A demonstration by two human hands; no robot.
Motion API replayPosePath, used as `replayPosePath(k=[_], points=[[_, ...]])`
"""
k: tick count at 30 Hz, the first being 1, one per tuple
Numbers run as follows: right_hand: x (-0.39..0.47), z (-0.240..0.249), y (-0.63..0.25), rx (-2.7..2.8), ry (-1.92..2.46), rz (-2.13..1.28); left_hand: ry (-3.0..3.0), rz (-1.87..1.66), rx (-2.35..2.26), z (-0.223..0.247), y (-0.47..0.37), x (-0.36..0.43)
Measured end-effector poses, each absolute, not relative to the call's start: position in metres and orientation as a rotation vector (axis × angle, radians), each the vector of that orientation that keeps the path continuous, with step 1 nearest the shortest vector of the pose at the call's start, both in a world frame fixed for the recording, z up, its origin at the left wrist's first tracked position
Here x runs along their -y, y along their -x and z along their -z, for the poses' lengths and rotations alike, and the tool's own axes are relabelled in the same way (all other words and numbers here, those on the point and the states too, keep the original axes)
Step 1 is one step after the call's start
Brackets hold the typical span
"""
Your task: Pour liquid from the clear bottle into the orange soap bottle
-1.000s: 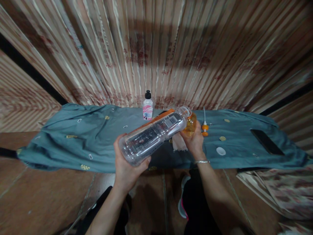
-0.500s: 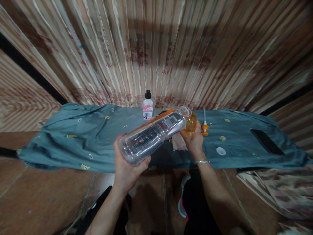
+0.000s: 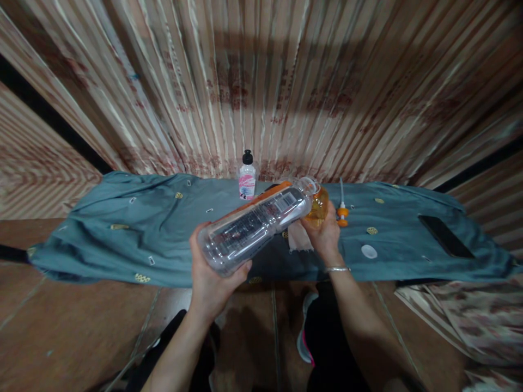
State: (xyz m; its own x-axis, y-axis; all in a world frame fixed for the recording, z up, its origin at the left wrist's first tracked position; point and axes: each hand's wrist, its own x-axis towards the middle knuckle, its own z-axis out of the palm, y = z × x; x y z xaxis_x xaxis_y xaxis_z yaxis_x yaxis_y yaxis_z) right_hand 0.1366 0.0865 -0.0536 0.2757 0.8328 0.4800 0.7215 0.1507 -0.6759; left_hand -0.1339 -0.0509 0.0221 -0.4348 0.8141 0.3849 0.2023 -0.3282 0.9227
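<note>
My left hand (image 3: 212, 283) is wrapped round the base of a large clear plastic bottle (image 3: 253, 228) with an orange label. The bottle is tilted, its neck pointing up and to the right. Its mouth meets the top of a small amber bottle (image 3: 317, 209), which my right hand (image 3: 324, 234) grips. Whether liquid passes between them I cannot make out. Just right of that hand lies an orange pump top (image 3: 342, 216) with a pale tube. A whitish cloth (image 3: 300, 238) lies beneath the bottles, partly hidden.
A clear bottle with a black cap and pink label (image 3: 247, 177) stands at the back of the teal cloth-covered surface (image 3: 163, 218). To the right lie a white round cap (image 3: 369, 251) and a dark phone (image 3: 445, 236). Pleated curtains (image 3: 261, 81) hang behind.
</note>
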Motion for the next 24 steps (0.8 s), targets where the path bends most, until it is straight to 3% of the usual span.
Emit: replayPosePath(k=[24], points=[[-0.0886,0.057,-0.1398,1.5,1.564,-0.151,-1.338,-1.823,-1.47,-0.0202,0.1338,0.0494]])
